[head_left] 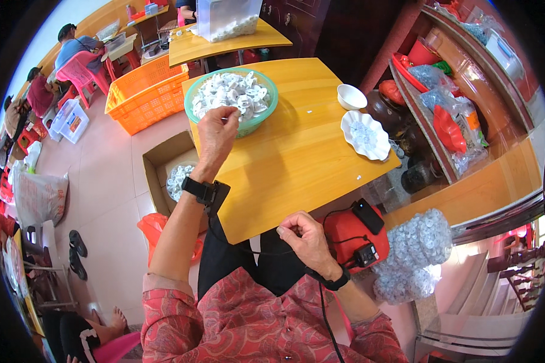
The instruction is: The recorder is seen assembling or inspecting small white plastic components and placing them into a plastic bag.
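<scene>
A green plastic basin [271,110], heaped with small white plastic pieces [231,91], stands at the table's far left corner. At its near rim is my left hand [217,138], its fingertips pinched together in front of the heap; whatever they hold cannot be made out. Close to the table's front edge, my right hand [307,241] has its thumb and forefinger brought together, and anything between them is too small to name. A white scalloped dish [378,145] with small clear pieces lies at the table's right side, beside a white bowl [351,97].
Left of the yellow table [284,181] are an open cardboard box [153,158] with white pieces and an orange crate [157,100]. A clear bag of clear pieces [418,248] and a red stool [345,233] with cabled devices stand at right. Other people sit at far left.
</scene>
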The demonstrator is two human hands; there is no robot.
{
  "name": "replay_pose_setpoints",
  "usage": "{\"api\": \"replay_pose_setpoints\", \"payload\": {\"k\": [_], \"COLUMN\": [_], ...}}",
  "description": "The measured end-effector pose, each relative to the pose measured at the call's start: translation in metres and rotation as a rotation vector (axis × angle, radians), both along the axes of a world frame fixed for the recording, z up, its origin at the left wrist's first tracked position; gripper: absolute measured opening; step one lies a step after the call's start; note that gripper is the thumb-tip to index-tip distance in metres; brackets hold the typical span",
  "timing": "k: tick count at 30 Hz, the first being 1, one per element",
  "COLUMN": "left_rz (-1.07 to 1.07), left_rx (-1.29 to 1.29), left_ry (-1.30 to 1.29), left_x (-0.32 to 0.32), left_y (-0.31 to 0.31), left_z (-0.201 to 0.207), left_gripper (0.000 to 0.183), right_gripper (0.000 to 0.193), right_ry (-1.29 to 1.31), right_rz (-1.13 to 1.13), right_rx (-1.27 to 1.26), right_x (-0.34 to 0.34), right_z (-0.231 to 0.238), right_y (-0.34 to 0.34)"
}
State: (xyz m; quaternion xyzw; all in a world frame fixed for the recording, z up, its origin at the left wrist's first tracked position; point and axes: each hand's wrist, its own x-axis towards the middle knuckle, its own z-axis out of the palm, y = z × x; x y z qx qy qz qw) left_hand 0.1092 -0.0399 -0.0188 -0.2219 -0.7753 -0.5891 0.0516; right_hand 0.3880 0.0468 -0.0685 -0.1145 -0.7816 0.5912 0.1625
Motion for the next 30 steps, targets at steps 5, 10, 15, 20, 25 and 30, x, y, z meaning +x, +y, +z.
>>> {"api": "replay_pose_setpoints", "payload": {"k": [5,10,15,20,25,30], "left_rz": [-0.047,0.022,0.01,-0.012,-0.082,-0.076], "left_rx": [-0.231,-0.322,-0.211,0.029,0.136,0.166], "left_ry": [0.28,0.535,0.487,0.299,-0.176,-0.335], "left_x": [-0.001,-0.017,0.0,0.045,0.101,0.129], "left_y": [0.013,0.023,0.015,-0.002,-0.035,-0.061], "left_z": [0.0,-0.002,-0.008,-0.026,-0.043,-0.074], "left_gripper": [0.021,0.023,0.023,0.021,0.021,0.022], "right_gripper": [0.008,0.01,0.011,0.003,0.023,0.024], "right_ry": [-0.008,0.103,0.187,0.654,0.914,1.263], "right_rz": [0.027,0.062,0.105,0.39,0.499,0.059], "right_rx": [0.1,0.275,0.248,0.175,-0.079,-0.201], "right_x": [0.001,0.009,0.022,0.03,0.05,0.043], "right_z": [0.025,0.049,0.092,0.148,0.165,0.16], "right_y": [-0.006,-0.015,-0.035,-0.065,-0.107,-0.128]}}
